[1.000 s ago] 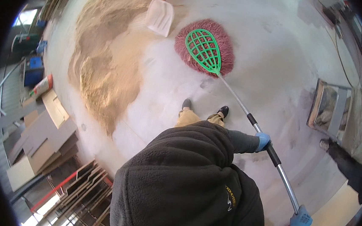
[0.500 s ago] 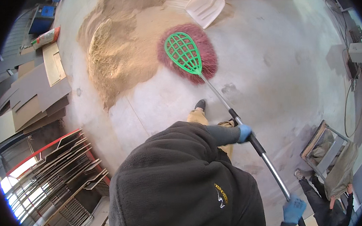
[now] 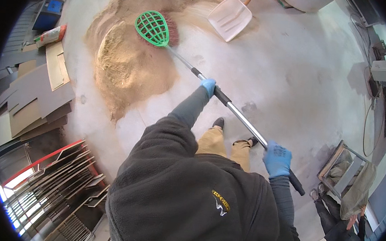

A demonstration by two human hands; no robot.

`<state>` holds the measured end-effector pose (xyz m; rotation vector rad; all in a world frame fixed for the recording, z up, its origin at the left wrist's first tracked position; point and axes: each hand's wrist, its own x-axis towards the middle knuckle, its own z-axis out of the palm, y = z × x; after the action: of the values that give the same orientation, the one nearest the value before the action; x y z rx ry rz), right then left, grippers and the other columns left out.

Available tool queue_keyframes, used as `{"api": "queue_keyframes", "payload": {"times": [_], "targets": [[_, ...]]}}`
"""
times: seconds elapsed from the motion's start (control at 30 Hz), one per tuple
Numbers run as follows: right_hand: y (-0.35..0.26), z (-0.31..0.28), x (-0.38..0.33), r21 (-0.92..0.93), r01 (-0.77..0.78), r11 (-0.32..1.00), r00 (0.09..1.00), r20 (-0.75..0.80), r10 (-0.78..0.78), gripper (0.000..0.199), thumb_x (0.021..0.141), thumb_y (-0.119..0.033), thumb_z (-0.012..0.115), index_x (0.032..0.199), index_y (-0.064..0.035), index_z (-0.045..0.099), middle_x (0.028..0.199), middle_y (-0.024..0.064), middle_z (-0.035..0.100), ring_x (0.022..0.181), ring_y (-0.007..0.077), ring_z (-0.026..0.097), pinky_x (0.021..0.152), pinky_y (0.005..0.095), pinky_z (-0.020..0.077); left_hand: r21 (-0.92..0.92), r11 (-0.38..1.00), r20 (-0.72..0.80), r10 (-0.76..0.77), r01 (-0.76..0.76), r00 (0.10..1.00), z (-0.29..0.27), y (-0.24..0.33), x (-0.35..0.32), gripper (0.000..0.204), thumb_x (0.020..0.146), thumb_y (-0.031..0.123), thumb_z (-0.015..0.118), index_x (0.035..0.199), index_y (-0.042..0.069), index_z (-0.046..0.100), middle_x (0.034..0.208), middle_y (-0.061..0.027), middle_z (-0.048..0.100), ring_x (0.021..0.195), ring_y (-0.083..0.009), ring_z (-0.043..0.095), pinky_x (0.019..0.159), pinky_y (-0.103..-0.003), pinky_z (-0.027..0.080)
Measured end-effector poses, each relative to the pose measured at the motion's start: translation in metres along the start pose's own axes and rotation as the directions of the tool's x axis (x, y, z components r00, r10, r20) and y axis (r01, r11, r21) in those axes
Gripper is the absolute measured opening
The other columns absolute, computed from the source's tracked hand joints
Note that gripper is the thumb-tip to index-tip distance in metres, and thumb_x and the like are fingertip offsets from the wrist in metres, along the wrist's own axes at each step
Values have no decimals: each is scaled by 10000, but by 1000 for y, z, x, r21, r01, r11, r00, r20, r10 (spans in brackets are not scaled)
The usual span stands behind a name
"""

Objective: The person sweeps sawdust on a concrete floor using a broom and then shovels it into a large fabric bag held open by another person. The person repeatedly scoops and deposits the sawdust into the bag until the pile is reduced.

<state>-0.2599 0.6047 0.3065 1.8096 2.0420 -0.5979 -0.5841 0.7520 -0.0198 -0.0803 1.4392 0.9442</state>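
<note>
Pale concrete floor (image 3: 296, 74) spreads beneath the hands, both in blue gloves and wrapped around a broom (image 3: 213, 88): the right hand (image 3: 277, 159) grips the silver handle near its black end, the left hand (image 3: 209, 85) farther down by a black sleeve. Beyond the left hand, the broom's green lattice head with red bristles rests on a tan sawdust pile (image 3: 129, 65), with a white shovel (image 3: 230, 17) lying just past it.

1. A dark grey fleece jacket (image 3: 186, 201) is worn, with a small yellow and white emblem stitched on the chest.
2. Both hands are covered by blue gloves: the left hand (image 3: 209, 85) and the right hand (image 3: 277, 159).
3. Tan trousers (image 3: 220, 145) and dark shoes (image 3: 219, 122) are seen below.
</note>
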Motion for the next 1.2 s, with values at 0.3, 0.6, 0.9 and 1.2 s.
{"api": "queue_keyframes", "payload": {"times": [0.3, 0.6, 0.9, 1.2], "targets": [[52, 13, 12, 14, 29, 999, 998, 47, -29, 112, 822, -192, 576, 893, -116, 617, 771, 119, 681, 698, 323, 682, 629, 459, 515, -21, 997, -96, -77, 75, 992, 20, 18, -40, 327, 867, 29, 464, 1171, -30, 358, 929, -219, 563, 731, -323, 622, 700, -465, 574], [185, -82, 76, -168, 44, 985, 989, -130, -67, 60, 824, -187, 600, 856, -138, 610, 707, 81, 671, 624, 288, 680, 549, 454, 488, -109, 984, -54, -151, 144, 987, 182, 44, -48, 290, 859, 101, 480, 1132, 3, 481, 1079, -140, 606, 997, -295, 634, 905, -403, 545], [309, -221, 134, -364, 13, 931, 969, -223, -101, 44, 801, -203, 626, 811, -161, 622, 720, 41, 655, 642, 241, 663, 560, 416, 455, -315, 904, 46, -290, 289, 956, 334, 70, -84, 234, 878, 111, 486, 1093, 27, 517, 1039, -110, 648, 969, -285, 658, 887, -413, 559], [371, -418, 288, -692, -72, 718, 758, -506, -412, 276, 794, -182, 588, 1061, -142, 646, 660, -5, 545, 595, 188, 559, 597, 378, 389, -577, 680, 216, -405, 451, 888, 480, 161, -63, 183, 875, 52, 510, 997, 38, 647, 921, -75, 692, 843, -238, 681, 862, -394, 554]]}}
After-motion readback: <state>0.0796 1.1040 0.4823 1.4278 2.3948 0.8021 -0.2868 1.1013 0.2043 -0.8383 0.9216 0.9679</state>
